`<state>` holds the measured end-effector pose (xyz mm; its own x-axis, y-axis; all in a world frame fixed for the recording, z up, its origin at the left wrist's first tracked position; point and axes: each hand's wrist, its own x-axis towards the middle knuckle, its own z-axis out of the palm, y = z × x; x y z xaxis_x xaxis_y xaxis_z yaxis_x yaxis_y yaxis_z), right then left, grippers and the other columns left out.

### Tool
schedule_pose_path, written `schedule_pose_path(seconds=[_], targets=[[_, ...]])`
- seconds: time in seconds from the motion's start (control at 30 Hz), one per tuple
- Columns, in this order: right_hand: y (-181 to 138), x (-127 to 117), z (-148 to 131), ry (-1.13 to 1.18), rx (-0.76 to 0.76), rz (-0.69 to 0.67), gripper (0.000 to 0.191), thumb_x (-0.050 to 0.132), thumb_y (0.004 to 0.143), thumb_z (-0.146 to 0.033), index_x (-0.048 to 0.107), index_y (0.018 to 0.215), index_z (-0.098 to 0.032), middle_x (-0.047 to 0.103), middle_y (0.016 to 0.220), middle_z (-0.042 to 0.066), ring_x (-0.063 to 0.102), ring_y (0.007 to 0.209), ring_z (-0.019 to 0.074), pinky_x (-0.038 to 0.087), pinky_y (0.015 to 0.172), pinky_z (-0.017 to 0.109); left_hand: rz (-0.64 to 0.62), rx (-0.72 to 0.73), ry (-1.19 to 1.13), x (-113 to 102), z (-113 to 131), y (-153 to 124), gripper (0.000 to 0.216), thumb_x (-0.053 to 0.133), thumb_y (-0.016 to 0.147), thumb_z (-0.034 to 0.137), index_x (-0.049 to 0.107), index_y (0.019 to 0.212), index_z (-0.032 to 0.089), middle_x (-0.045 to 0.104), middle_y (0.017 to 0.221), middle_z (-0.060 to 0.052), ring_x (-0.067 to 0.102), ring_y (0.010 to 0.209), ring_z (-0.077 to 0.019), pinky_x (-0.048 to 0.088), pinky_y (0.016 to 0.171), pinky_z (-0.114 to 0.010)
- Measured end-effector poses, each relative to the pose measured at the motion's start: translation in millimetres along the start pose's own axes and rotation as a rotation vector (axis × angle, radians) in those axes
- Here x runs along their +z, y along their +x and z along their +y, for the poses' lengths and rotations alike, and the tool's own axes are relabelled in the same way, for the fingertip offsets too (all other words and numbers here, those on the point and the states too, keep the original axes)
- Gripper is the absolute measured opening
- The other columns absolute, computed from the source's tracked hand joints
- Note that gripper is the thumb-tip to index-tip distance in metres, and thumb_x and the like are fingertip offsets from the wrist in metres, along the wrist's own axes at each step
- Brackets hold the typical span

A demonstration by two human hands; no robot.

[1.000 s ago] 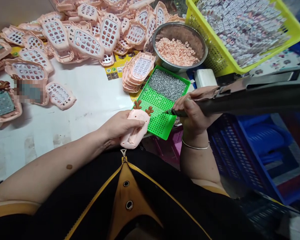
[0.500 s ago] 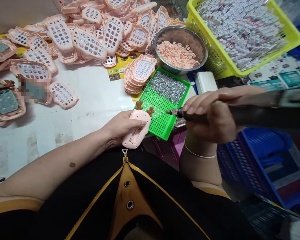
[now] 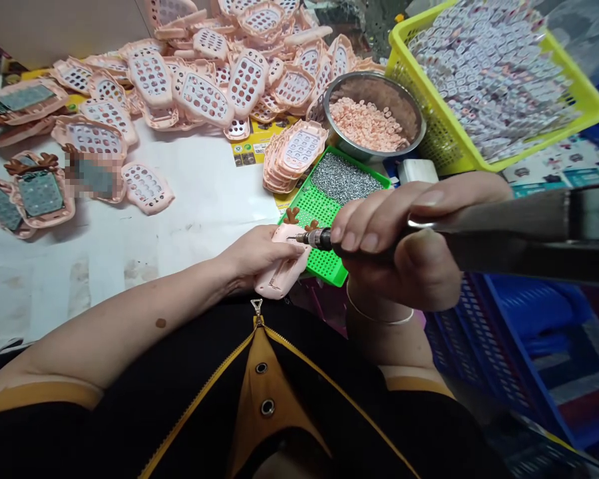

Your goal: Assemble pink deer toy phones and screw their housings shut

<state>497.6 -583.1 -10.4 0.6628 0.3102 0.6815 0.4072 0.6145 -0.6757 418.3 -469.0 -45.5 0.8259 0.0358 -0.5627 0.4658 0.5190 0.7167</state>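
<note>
My left hand (image 3: pixel 257 256) is closed around a pink toy phone (image 3: pixel 282 276) with brown antlers at its top. Its back faces up, and my thumb lies across it. In my right hand (image 3: pixel 404 246) is an electric screwdriver (image 3: pixel 509 233), its body running off to the right. The thin bit points left at the upper part of the toy's back; whether it sits in a screw hole I cannot make out. Just beyond the toy lies a green perforated tray (image 3: pixel 327 266) with a heap of small silver screws (image 3: pixel 347 178) at its far end.
Stacked pink shells (image 3: pixel 294 153) stand beside the tray, with a larger pile (image 3: pixel 199 93) behind. A steel bowl (image 3: pixel 414 133) holds small pink pieces. A yellow basket (image 3: pixel 474 156) of white parts is at right. Shells with grey-green boards (image 3: pixel 40 193) lie left; blue crates (image 3: pixel 519 332) are lower right.
My right hand has brought the screwdriver left, from over the green tray to the toy's back. My left hand still holds the toy. The whole view has shifted slightly.
</note>
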Motion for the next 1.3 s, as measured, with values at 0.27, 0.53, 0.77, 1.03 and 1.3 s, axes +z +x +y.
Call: schedule_pose_path(seconds=[0.27,0.53,0.77,1.03,1.3], targets=[[1.9,-3.5,19.4,0.067,-0.011,-0.169,0.015,0.078,0.077,-0.029,0.064,0.082,-0.028,0.052,0.054,-0.008,0.055,0.042,0.0124,0.049,0.038,0.027,0.010,-0.031,0.045,-1.2,-0.2,4.6,0.015,0.074,0.066,0.015,0.060,0.073,0.014,0.060,0.065,0.001,0.052,0.058,-0.0098,0.037,0.058,-0.023],[1.3,-8.6,27.8,0.094,0.071,-0.296,0.018,0.077,0.079,-0.030,0.059,0.080,-0.028,0.057,0.055,-0.008,0.056,0.043,0.0098,0.050,0.042,0.024,-0.015,-0.043,0.030,-4.8,-1.1,10.4,0.017,0.074,0.061,0.016,0.061,0.072,0.015,0.062,0.064,0.001,0.055,0.058,-0.0107,0.041,0.057,-0.023],[1.2,-9.0,12.3,0.049,0.029,-0.284,0.015,0.076,0.077,-0.026,0.062,0.081,-0.027,0.057,0.054,-0.007,0.061,0.046,0.0126,0.055,0.044,0.027,-0.017,-0.036,0.091,-3.1,4.3,7.5,0.015,0.074,0.061,0.011,0.061,0.066,0.015,0.059,0.058,0.003,0.051,0.053,-0.0090,0.038,0.055,-0.023],[5.7,-47.2,8.5,-0.203,-0.145,0.017,0.012,0.077,0.076,-0.032,0.067,0.082,-0.029,0.053,0.049,-0.009,0.052,0.037,0.0110,0.052,0.038,0.026,-0.078,-0.136,-0.063,-12.5,1.5,-1.7,0.019,0.077,0.065,0.014,0.069,0.083,0.012,0.070,0.071,-0.005,0.063,0.061,-0.0150,0.050,0.061,-0.026],[-20.6,-93.4,49.5,-0.319,0.078,0.237,0.037,0.080,0.070,-0.048,0.053,0.086,-0.030,0.044,0.060,-0.011,0.047,0.042,0.0085,0.046,0.043,0.026,-0.290,-0.246,-0.101,-40.7,-20.9,-17.0,0.051,0.088,0.061,0.028,0.074,0.106,0.010,0.076,0.095,-0.014,0.072,0.078,-0.0212,0.056,0.073,-0.029]])
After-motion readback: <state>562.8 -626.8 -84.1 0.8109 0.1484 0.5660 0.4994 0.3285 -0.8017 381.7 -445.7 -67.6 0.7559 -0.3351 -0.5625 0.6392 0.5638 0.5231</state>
